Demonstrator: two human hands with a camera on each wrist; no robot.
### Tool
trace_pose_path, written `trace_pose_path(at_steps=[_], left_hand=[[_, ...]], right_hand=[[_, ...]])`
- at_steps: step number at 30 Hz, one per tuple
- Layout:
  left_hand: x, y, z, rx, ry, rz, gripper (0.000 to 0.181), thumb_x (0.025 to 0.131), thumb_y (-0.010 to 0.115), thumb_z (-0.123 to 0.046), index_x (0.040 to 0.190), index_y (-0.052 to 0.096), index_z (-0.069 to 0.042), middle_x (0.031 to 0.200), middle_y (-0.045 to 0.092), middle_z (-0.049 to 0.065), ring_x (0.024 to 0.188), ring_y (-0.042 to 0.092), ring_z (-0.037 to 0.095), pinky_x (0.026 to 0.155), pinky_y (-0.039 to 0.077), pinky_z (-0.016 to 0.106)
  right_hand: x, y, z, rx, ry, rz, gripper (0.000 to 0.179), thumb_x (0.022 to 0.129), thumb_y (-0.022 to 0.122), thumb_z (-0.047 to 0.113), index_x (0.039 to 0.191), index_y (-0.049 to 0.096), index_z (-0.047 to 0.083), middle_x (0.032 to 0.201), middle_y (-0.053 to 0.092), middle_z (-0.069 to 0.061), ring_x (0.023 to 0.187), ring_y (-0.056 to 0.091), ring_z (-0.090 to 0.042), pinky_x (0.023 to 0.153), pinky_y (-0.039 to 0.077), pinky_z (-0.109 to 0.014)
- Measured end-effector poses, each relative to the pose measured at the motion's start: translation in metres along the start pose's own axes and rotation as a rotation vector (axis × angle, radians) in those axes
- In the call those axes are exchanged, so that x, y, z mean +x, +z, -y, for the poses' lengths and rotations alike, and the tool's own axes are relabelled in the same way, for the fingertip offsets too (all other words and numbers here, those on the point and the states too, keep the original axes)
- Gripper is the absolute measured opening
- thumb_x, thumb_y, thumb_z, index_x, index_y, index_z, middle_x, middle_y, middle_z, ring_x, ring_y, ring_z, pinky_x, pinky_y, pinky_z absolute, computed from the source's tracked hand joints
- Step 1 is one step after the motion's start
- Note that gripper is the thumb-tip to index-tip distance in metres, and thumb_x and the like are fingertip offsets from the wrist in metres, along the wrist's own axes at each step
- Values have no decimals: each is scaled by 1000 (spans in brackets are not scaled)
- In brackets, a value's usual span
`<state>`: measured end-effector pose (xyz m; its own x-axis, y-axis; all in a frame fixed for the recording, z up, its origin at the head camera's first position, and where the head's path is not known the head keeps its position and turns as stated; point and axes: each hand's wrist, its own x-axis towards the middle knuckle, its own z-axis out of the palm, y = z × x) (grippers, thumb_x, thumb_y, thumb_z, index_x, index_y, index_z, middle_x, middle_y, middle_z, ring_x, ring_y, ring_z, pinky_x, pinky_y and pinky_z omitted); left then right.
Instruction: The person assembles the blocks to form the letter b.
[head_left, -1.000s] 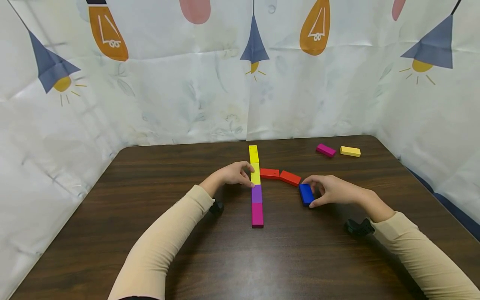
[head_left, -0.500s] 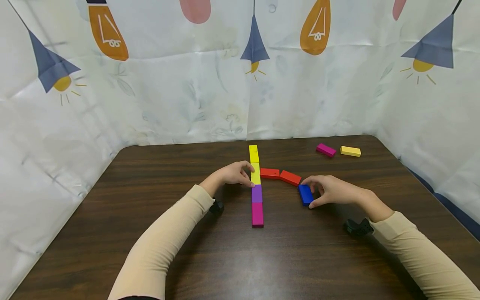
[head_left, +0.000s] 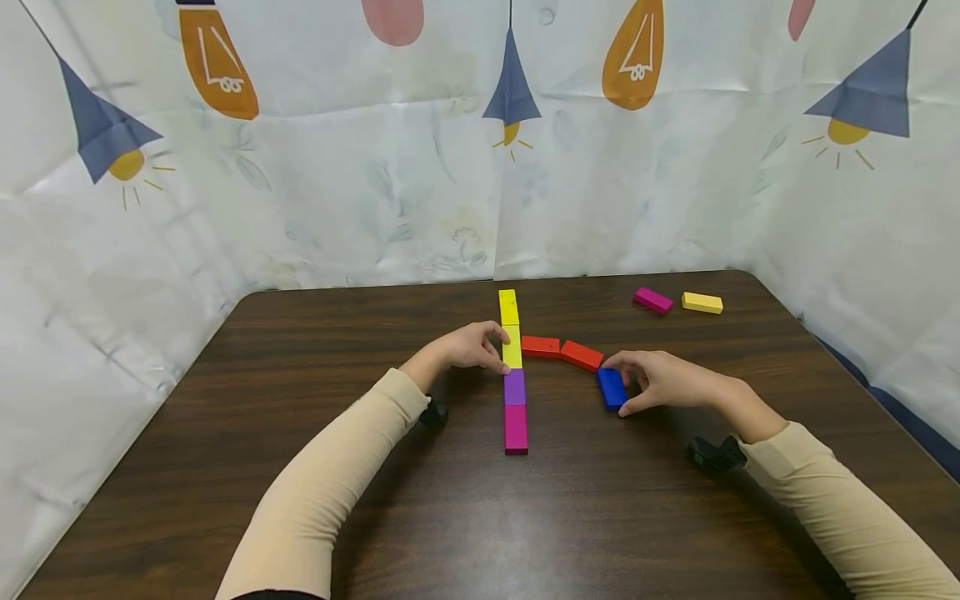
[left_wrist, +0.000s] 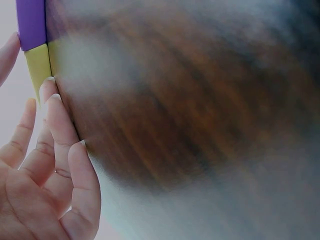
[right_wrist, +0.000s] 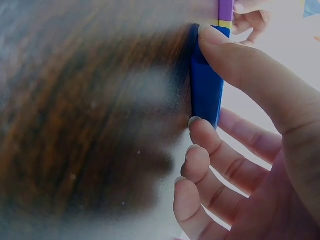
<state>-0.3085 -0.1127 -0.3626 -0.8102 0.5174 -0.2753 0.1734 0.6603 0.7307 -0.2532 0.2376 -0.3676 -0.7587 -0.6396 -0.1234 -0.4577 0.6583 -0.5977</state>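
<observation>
A row of long blocks runs away from me in the head view: magenta nearest, then purple, a yellow block and another yellow block. My left hand rests against the row's left side, its fingertips touching the nearer yellow block and its thumb by the purple one. Two red blocks branch rightward from the row. Past them a blue block lies flat and angled. My right hand pinches it end to end between thumb and fingers, as the right wrist view also shows.
Toward the back right of the dark wooden table lie a loose magenta block and a pale yellow block. A white curtain printed with lamps hangs close behind the table's far edge.
The blue block shifts very slightly at its far end and now sits close to the outer red block. Both hands stay almost in place.
</observation>
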Motion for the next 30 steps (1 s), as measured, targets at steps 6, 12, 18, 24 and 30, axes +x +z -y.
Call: trace_pose_path(at_steps=[6,12,18,24,30], left_hand=[[0,0,-1,-19,8,9,50,91,78,-10,132,51,1,85,66,6,74,53,13,71,41,25],[0,0,-2,-25,8,14,50,92,77,-9,132,51,2,83,67,6,73,53,13,70,41,24],[0,0,-1,-17,0,11,50,91,78,-10,132,51,1,86,68,8,74,54,14,72,42,25],[1,0,0,-11,-3,10,50,92,78,-10,132,51,1,87,68,8,75,54,14,72,42,25],[1,0,1,-9,0,9,50,91,78,-11,132,52,1,87,68,8,75,54,14,72,41,25]], right_hand=[[-1,0,2,1,4,-1,64,86,86,26,136,56,-1,100,58,-4,70,50,-17,63,42,-29],[-1,0,2,-4,3,-1,64,86,85,25,136,55,-2,100,58,-4,70,50,-16,63,43,-29],[-1,0,2,-2,-3,-5,64,86,85,26,135,55,-2,99,58,-4,70,51,-16,63,43,-29],[-1,1,1,1,-16,-11,65,86,86,26,135,55,-2,98,58,-3,70,52,-15,63,44,-28],[-2,0,-1,-10,-25,-12,65,86,85,27,137,56,-1,98,58,-3,70,52,-13,63,44,-28]])
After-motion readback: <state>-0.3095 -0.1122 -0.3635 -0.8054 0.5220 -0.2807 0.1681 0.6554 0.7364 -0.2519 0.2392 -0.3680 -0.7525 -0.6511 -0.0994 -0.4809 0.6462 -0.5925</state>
